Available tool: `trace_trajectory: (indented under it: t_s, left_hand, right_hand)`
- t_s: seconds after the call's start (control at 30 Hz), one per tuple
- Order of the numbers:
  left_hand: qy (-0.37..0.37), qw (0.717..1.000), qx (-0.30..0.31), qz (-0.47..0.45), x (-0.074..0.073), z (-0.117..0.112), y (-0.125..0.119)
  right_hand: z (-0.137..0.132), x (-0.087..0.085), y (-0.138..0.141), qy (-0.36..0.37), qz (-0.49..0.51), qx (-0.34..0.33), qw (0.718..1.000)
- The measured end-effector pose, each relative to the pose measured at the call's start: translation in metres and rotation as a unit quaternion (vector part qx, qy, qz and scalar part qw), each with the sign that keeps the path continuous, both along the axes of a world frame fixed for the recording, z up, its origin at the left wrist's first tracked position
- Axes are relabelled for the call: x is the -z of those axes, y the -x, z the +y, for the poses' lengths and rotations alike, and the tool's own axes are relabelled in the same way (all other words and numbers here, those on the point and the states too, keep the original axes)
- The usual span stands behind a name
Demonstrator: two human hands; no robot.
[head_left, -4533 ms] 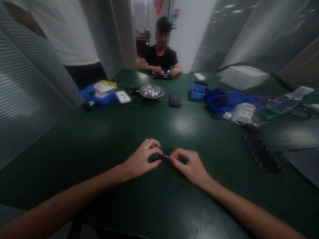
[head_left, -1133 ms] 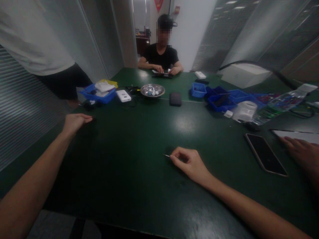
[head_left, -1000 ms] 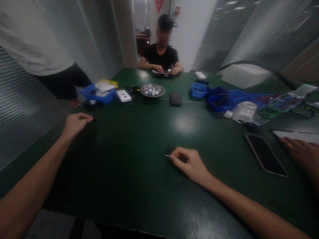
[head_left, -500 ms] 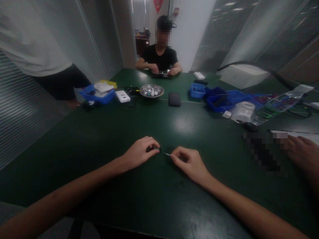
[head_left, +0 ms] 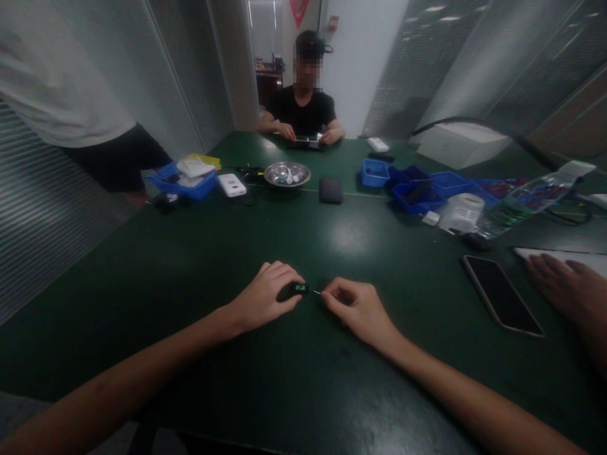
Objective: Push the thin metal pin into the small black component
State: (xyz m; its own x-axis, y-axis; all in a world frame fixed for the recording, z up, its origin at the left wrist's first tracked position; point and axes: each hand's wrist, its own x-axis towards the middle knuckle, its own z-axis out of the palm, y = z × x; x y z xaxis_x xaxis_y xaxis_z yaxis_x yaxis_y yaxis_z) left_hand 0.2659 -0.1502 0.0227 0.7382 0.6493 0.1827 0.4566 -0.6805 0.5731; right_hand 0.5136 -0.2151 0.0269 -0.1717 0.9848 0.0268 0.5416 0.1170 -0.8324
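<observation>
My left hand point(head_left: 265, 294) rests on the green table point(head_left: 190, 265) with its fingers pinched on a small dark part point(head_left: 298, 289). My right hand point(head_left: 358, 309) lies just to the right, fingers closed on a thin metal pin point(head_left: 317, 292) whose tip points at the part. The pin tip and the part are almost touching. Both forearms lie along the table toward me.
A black phone point(head_left: 501, 294) lies to the right, beside another person's hand point(head_left: 564, 287). Farther back are a metal bowl point(head_left: 287, 174), a black wallet point(head_left: 331, 189), a white device point(head_left: 232, 184), and blue bins point(head_left: 417, 189). A person sits at the far end; another stands at left.
My left hand came back from the far left of the table to the middle with a small dark part, close to the pin. My right hand stayed in place.
</observation>
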Motion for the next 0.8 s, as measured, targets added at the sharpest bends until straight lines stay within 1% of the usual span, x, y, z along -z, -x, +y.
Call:
trace_trajectory:
  t_s: [0.17,0.3,0.53,0.8]
  left_hand:
    - [0.001,0.999,0.031,-0.004,0.005,-0.001,-0.008]
    - [0.005,0.999,0.034,-0.01,0.005,0.0,-0.008]
    - [0.017,0.999,0.039,-0.01,0.002,-0.001,-0.012]
    - [0.037,0.999,0.036,-0.011,0.0,0.0,-0.017]
  right_hand:
    - [0.002,0.0,0.001,0.01,-0.008,-0.006,1.0]
    - [0.001,-0.001,0.001,0.008,-0.004,-0.017,1.0]
    - [0.003,0.002,0.005,-0.026,0.013,-0.026,0.999]
    - [0.0,0.002,0.004,-0.043,0.029,-0.103,0.993]
